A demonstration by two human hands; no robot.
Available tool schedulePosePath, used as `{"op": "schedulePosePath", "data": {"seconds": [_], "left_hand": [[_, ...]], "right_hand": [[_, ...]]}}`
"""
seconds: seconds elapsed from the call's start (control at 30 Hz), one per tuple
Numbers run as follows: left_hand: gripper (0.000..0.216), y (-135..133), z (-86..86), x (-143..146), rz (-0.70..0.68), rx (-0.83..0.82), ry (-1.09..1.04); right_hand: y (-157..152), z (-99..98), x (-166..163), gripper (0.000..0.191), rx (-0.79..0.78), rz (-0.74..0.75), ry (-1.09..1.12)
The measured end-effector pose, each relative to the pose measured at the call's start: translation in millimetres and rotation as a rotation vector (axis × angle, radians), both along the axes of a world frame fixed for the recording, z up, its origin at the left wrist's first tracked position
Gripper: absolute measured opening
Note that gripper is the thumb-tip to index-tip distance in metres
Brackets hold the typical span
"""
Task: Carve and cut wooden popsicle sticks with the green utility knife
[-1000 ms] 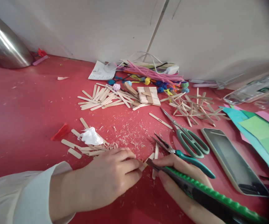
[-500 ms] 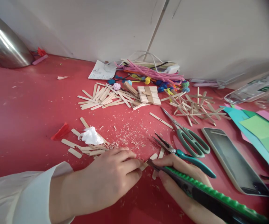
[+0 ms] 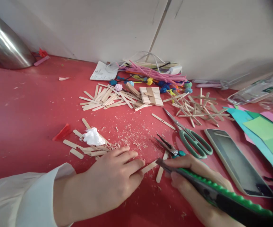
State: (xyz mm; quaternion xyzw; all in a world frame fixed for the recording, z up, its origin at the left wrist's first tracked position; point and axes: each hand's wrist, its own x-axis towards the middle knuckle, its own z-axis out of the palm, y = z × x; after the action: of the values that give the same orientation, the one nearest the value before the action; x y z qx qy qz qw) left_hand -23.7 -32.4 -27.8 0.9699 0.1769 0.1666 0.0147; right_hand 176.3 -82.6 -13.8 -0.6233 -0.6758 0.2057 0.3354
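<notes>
My right hand (image 3: 198, 179) is closed around a green and black utility knife (image 3: 212, 186). The knife's tip rests at the right end of a wooden craft stick (image 3: 150, 166). My left hand (image 3: 115, 178) presses that stick down on the red table, with the stick's left part hidden under its fingers. More craft sticks (image 3: 160, 174) lie just beyond the knife tip. Teal-handled pliers (image 3: 173, 150) sit beyond my right hand, their handles partly covered by it. Wood shavings (image 3: 136, 137) are scattered in front of both hands.
Green-handled scissors (image 3: 194, 143) and a phone (image 3: 238, 160) lie to the right. Left of centre, a white crumpled lump (image 3: 92, 137) rests on sticks. Loose craft sticks (image 3: 108, 97) and pink pipe cleaners (image 3: 150, 72) lie along the back, a metal bottle (image 3: 8, 41) far left.
My right hand has moved the knife rightward along the craft stick, baring more of it and covering the pliers' handles. My left hand has stayed nearly in place.
</notes>
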Motion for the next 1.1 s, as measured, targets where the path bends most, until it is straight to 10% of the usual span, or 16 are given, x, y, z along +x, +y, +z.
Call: {"op": "schedulePosePath", "data": {"seconds": [1.1], "left_hand": [[0.031,-2.6,0.6,-0.7,0.131,-0.061,0.149]], "right_hand": [[1.6,-5.3,0.2,0.010,-0.077,0.183,-0.020]]}}
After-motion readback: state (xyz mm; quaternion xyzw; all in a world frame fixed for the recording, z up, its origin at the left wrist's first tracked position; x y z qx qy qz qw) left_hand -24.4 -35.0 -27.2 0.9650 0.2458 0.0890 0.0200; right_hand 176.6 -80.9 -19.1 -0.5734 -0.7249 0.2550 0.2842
